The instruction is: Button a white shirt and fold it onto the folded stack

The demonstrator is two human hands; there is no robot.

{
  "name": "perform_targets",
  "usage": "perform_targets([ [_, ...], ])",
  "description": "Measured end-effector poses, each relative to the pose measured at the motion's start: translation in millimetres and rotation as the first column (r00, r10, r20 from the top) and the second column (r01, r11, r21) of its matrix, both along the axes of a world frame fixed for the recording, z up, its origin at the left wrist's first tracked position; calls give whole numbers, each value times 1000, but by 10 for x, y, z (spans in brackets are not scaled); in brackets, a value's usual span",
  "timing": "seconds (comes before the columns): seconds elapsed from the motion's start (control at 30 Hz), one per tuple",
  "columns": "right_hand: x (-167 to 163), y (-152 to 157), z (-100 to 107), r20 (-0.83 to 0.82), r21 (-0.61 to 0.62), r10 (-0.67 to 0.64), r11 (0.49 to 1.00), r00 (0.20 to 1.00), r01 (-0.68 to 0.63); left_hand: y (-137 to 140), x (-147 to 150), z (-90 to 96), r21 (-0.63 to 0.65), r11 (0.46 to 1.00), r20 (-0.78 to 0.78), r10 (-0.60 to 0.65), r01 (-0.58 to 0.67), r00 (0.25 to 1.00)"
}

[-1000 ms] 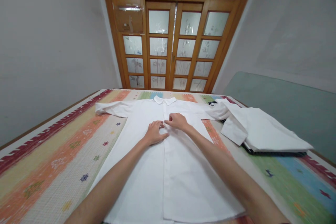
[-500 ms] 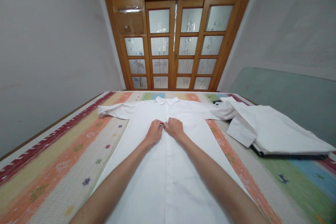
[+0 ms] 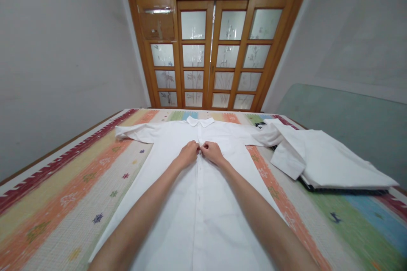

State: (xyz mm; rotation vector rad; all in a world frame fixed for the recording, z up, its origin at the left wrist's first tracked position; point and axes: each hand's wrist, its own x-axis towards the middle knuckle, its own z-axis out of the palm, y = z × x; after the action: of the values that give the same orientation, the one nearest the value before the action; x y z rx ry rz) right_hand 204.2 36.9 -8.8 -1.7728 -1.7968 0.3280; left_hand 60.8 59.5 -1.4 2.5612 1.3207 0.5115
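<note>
Wood-framed glass doors (image 3: 210, 57) stand beyond a striped cloth (image 3: 63, 178), on which a white button-up shirt (image 3: 168, 194) lies spread front up, near a folded white garment (image 3: 337, 159) at right. Left hand (image 3: 189, 153) and right hand (image 3: 213, 151) meet at its upper placket (image 3: 197, 211), fingers curled closed, pinching fabric (their fingertips hide the exact spot).

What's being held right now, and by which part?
The white shirt, pinched by the left hand and right hand at its front button strip, below the collar. The exact pinch point is hidden.
</note>
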Motion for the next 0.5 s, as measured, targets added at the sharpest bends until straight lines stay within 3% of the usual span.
perform_targets([
  [0.5,59,57,-115,-96,40,114,993,989,-111,18,47,82,-172,976,179,166,-135,970],
])
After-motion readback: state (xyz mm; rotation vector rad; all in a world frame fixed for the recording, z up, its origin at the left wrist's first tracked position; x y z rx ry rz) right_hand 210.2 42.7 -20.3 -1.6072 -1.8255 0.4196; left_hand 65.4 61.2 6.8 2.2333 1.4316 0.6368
